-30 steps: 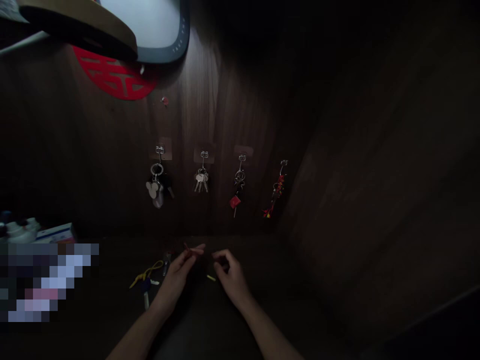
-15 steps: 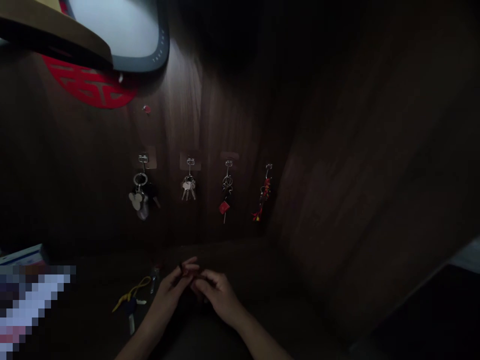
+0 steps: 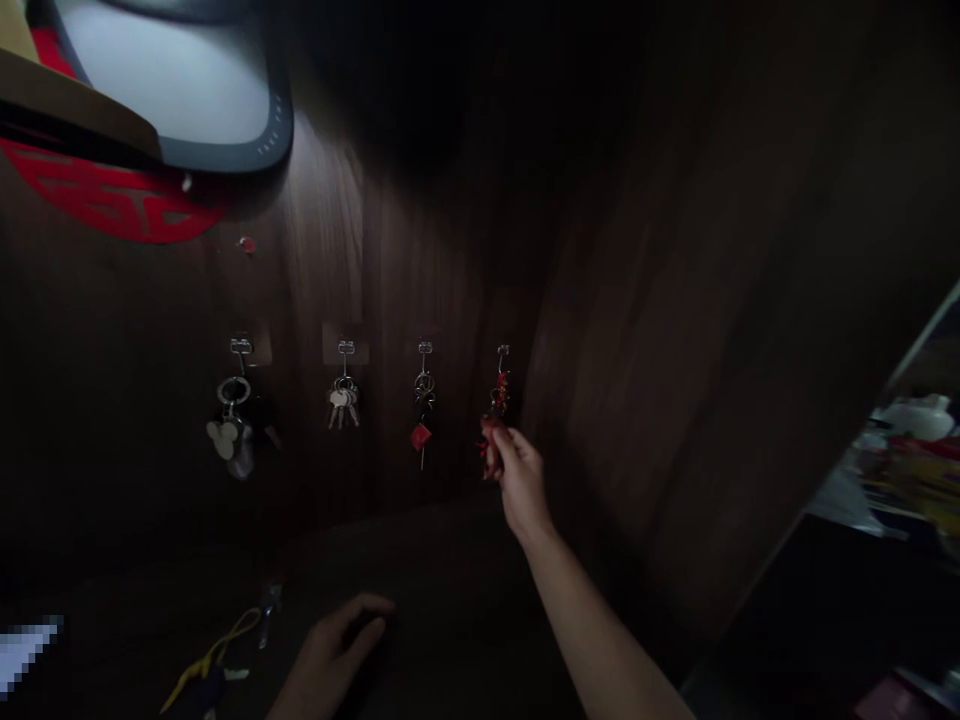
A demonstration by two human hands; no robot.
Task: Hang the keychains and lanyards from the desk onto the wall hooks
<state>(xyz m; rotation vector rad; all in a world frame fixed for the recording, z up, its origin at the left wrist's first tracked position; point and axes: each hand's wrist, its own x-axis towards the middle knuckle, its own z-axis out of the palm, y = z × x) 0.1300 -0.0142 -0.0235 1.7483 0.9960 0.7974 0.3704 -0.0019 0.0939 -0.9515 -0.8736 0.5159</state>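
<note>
My right hand [image 3: 517,470] is raised to the rightmost wall hook [image 3: 503,351]. Between its thumb and fingers is a small reddish-brown object [image 3: 491,440] whose kind I cannot make out. It is just below and partly in front of a red keychain [image 3: 502,388] hanging on that hook; whether the two touch is unclear. Low over the dark surface, my left hand [image 3: 349,635] is open, thumb and forefinger apart, holding nothing. To its left lie keys [image 3: 237,674] with a yellow lanyard [image 3: 199,668], and another key [image 3: 266,620].
Three more hooks hold a key bunch with a mouse-shaped charm [image 3: 223,438], plain keys [image 3: 344,400] and keys with a red diamond-shaped tag [image 3: 421,437]. A grey-framed panel [image 3: 202,155] and a red paper cutout [image 3: 142,212] are upper left. A side wall [image 3: 660,350] stands right.
My hands have parted. The right has risen to the rightmost hook with the reddish-brown object, while the left stays low and has opened. The view has shifted right.
</note>
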